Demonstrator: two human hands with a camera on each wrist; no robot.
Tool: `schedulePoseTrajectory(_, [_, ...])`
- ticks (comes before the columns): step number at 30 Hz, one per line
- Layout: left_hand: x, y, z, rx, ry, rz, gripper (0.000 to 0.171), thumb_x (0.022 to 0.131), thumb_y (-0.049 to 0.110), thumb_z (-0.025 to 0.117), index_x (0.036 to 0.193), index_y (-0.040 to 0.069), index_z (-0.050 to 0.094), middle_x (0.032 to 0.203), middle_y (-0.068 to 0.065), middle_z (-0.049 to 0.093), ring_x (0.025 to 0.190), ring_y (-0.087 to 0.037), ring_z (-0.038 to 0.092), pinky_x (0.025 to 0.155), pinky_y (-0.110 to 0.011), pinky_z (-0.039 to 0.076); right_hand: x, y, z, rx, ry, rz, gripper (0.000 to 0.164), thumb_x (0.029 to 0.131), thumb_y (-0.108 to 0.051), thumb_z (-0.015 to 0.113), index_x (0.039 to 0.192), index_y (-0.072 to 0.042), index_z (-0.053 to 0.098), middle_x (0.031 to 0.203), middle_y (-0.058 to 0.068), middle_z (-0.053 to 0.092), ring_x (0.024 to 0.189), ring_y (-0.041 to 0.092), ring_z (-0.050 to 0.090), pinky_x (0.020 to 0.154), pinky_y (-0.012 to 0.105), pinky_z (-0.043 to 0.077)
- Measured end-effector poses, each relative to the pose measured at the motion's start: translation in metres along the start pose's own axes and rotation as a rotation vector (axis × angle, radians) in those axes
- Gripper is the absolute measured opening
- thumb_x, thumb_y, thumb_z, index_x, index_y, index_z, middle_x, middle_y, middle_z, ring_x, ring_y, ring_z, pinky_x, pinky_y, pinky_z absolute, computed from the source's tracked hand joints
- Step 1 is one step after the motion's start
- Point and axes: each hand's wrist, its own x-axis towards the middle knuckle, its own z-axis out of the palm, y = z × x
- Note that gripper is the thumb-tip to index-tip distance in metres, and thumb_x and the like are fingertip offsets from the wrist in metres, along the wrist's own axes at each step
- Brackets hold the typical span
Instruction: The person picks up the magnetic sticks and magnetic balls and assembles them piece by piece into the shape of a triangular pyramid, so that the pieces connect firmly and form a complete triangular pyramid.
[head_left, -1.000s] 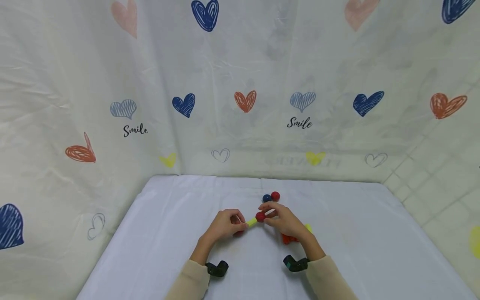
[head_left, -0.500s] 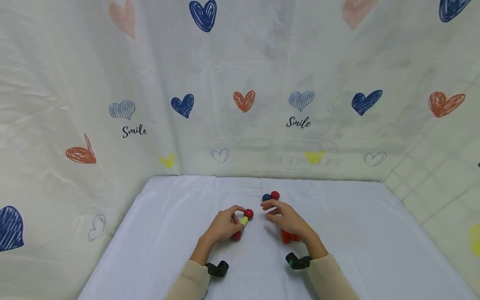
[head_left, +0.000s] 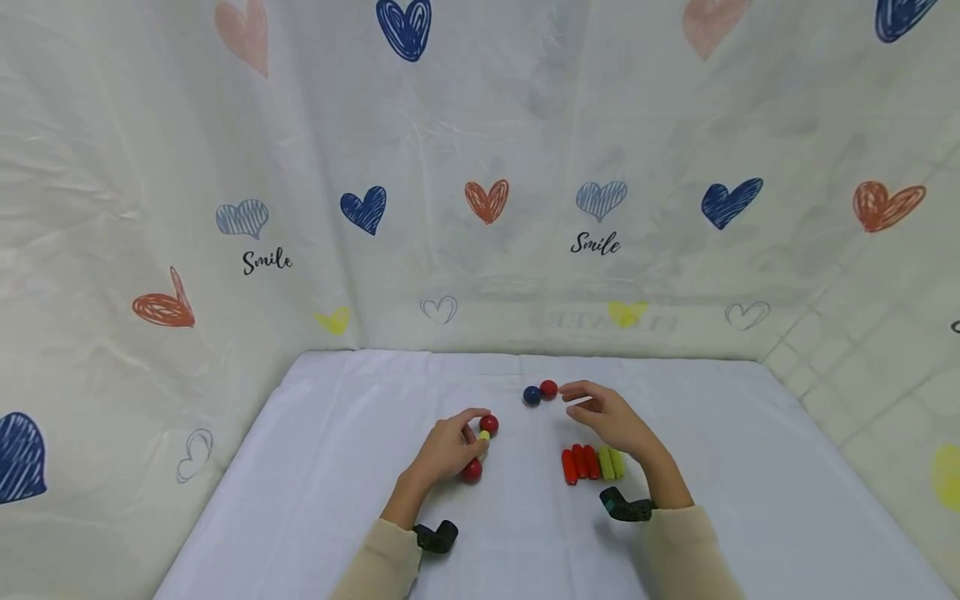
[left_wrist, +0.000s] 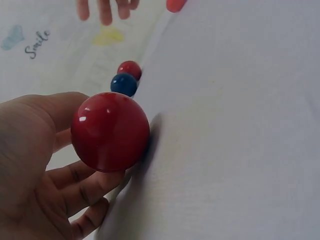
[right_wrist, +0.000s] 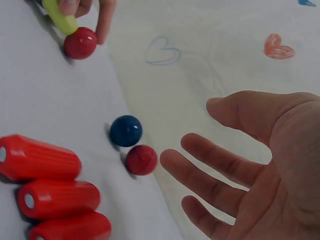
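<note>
My left hand [head_left: 441, 450] pinches a yellow toy rod [right_wrist: 61, 19], mostly hidden by the fingers in the head view. A red ball [head_left: 489, 425] sits at the rod's far end, and a second red ball [head_left: 472, 471] at its near end fills the middle of the left wrist view. The right hand [head_left: 611, 417] hovers with loosely bent fingers and nothing in it. Its fingertips are close to another red ball [head_left: 549, 389], which lies beside a blue ball [head_left: 532, 396] on the table.
Three red rods [head_left: 580, 462] and two yellow rods [head_left: 611, 463] lie side by side below the right hand; the red ones show a metal dot on the end. A white cloth [head_left: 337, 467] covers the table, and a heart-printed sheet [head_left: 525, 275] hangs behind it.
My right hand has let go of the red ball on the rod and moved right and away towards the loose balls. The left hand has swung the rod more upright, with its balls.
</note>
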Motion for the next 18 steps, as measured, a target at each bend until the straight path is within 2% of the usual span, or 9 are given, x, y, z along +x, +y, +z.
schedulePoseTrajectory(5, [0.000, 0.001, 0.000, -0.038, 0.027, -0.018, 0.048, 0.093, 0.024, 0.075, 0.139, 0.027, 0.061, 0.092, 0.003, 0.064, 0.076, -0.015, 0.057, 0.062, -0.028, 0.048, -0.012, 0.003, -0.021, -0.016, 0.047, 0.013, 0.037, 0.104, -0.025, 0.060, 0.138, -0.014, 0.058, 0.138, 0.019, 0.061, 0.117, 0.033, 0.065, 0.099, 0.051, 0.054])
schedulePoseTrajectory(10, [0.000, 0.003, -0.001, -0.072, 0.046, -0.025, 0.048, 0.091, 0.022, 0.077, 0.137, 0.025, 0.063, 0.097, 0.002, 0.066, 0.084, -0.017, 0.058, 0.066, -0.028, 0.050, -0.023, 0.012, -0.029, -0.062, 0.048, 0.068, 0.036, 0.103, -0.022, 0.061, 0.137, -0.012, 0.059, 0.134, 0.021, 0.063, 0.112, 0.031, 0.065, 0.094, 0.047, 0.057])
schedulePoseTrajectory(15, [0.000, 0.004, -0.001, -0.071, 0.048, -0.028, 0.048, 0.091, 0.022, 0.077, 0.136, 0.024, 0.064, 0.098, 0.002, 0.067, 0.086, -0.017, 0.058, 0.069, -0.030, 0.050, -0.037, 0.028, -0.029, -0.150, 0.018, 0.140, 0.033, 0.101, -0.019, 0.064, 0.133, -0.011, 0.063, 0.111, 0.013, 0.066, 0.097, 0.023, 0.060, 0.078, 0.034, 0.054])
schedulePoseTrajectory(18, [-0.001, 0.003, 0.000, -0.073, 0.044, -0.038, 0.048, 0.090, 0.022, 0.078, 0.136, 0.024, 0.064, 0.099, 0.001, 0.067, 0.087, -0.018, 0.058, 0.070, -0.031, 0.050, -0.045, 0.038, -0.029, -0.177, -0.013, 0.188, 0.032, 0.099, -0.018, 0.065, 0.130, -0.012, 0.064, 0.100, 0.008, 0.061, 0.088, 0.022, 0.056, 0.070, 0.033, 0.048])
